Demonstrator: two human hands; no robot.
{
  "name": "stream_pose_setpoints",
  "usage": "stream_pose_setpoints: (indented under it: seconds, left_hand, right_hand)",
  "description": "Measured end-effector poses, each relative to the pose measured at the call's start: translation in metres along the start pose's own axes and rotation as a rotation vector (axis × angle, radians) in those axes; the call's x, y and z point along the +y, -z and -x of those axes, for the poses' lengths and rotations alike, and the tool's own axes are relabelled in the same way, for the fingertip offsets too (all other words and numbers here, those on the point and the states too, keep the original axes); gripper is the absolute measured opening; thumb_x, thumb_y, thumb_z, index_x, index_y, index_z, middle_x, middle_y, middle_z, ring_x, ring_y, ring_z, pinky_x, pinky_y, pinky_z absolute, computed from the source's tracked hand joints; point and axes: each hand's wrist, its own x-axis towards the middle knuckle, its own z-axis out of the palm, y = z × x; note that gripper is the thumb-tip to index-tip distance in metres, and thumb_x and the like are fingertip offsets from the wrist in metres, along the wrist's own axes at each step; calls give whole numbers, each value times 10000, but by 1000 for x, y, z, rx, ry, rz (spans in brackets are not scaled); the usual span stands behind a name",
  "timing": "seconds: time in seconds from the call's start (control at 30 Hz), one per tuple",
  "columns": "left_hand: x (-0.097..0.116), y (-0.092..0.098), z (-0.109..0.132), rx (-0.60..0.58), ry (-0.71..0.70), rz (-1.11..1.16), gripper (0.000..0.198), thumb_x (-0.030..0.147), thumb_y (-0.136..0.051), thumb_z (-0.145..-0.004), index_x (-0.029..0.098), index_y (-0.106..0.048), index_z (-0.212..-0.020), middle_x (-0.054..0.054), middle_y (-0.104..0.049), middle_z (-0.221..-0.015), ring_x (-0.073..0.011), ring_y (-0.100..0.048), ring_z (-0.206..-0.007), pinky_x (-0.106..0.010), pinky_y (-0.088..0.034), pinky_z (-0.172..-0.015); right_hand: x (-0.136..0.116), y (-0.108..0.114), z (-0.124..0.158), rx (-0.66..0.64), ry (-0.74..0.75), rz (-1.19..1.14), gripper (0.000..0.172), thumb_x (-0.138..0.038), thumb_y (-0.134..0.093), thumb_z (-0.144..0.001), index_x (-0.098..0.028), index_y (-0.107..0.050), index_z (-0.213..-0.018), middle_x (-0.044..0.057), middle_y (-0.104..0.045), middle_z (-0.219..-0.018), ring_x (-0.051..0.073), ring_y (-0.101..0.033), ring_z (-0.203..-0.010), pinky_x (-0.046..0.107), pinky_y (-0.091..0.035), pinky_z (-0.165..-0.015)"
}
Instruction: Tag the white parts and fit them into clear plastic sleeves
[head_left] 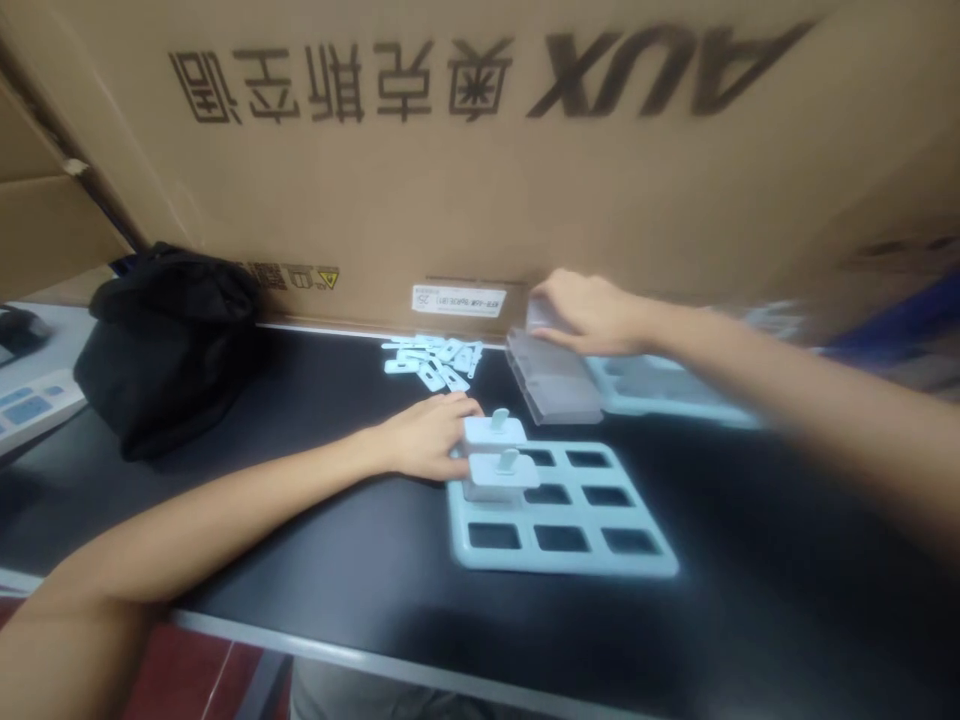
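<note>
The left hand (429, 437) sits at the left edge of the pale blue rack (562, 563), its bent fingers against the far lidded cup (491, 432) and its thumb by the middle lidded cup (501, 470). Whether those fingers truly grip or merely rest there, I cannot tell, since the cups hide the tips. Both cups stand upright in the rack's left column, their bodies showing above the frame; a sideways nudge from the left hand could tilt one or leave it crooked in its opening.

The right hand (589, 315) reaches to the back of the table (330, 570), thumb and fingers closed on a clear piece (536, 312) at the far end of the clear cup block (559, 385). Lifting the piece with a slack pinch could let it slip, and if it catches on the block, the block could be dragged along. The block lies just beside the second blue tray (667, 385), with the right forearm passing over that tray; a low return of the arm could shove it. The loose blue sticks (435, 362) lie heaped beyond the left hand, so a careless backward sweep there could scatter them.
</note>
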Motion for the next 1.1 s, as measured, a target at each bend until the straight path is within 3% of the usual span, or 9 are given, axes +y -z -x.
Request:
stream_pose_setpoints:
  seconds: [0.17,0.43,0.63,0.8,0.9,1.0,1.1]
  left_hand:
    - [0,0,1,17,-27,56,325,485,-594,-940,175,-628,-1032,-105,-656,-1109,-248,-588,-980,-392,-514,-913]
    - [1,2,0,-5,-21,61,339,499,-591,-946,182,-632,-1057,-111,-660,-1149,-256,-593,-1013,-403,-514,-941]
    - [1,3,-1,-18,-20,52,343,491,-610,-950,176,-635,-1084,-108,-652,-1144,-252,-589,-1014,-385,-514,-912]
    - [2,3,-1,-19,-22,42,332,488,-602,-963,178,-647,-1071,-106,-649,-1153,-252,-583,-1017,-379,-507,-906]
    - [1,2,-1,-13,-28,47,341,496,-591,-969,177,-651,-1077,-105,-650,-1139,-254,-582,-1011,-382,-498,-915]
    - [0,0,-1,0,-37,60,339,496,-577,-976,182,-656,-1074,-101,-648,-1131,-248,-577,-991,-379,-494,-907]
    - [-2,-1,0,24,-28,77,352,515,-579,-966,179,-654,-1039,-97,-652,-1094,-240,-568,-958,-379,-496,-894]
  right_hand:
    - [16,-12,18,-18,14,39,615,-578,-447,-948,-116,-597,-1325,232,-650,-1278,373,-606,-1156,538,-470,-999]
    - [12,-22,6,-19,33,49,524,-616,-470,-969,-199,-642,-1235,161,-682,-1157,320,-621,-1049,459,-516,-881]
    - [13,-27,6,2,79,70,502,-566,-400,-997,-175,-671,-1158,193,-659,-1207,337,-588,-1093,484,-497,-921]
    - [3,-10,27,124,149,19,584,-652,-383,-988,-176,-660,-1184,193,-646,-1222,349,-580,-1095,530,-474,-962]
    - [-2,-4,52,140,204,16,743,-802,-497,-881,-170,-636,-1246,204,-621,-1259,368,-574,-1102,536,-479,-939]
    - [-4,-10,74,102,235,69,887,-859,-583,-782,-161,-600,-1330,220,-595,-1313,395,-565,-1138,543,-469,-941]
    - [-6,-21,85,71,239,131,906,-811,-622,-789,-136,-559,-1390,229,-582,-1339,403,-554,-1182,535,-448,-977]
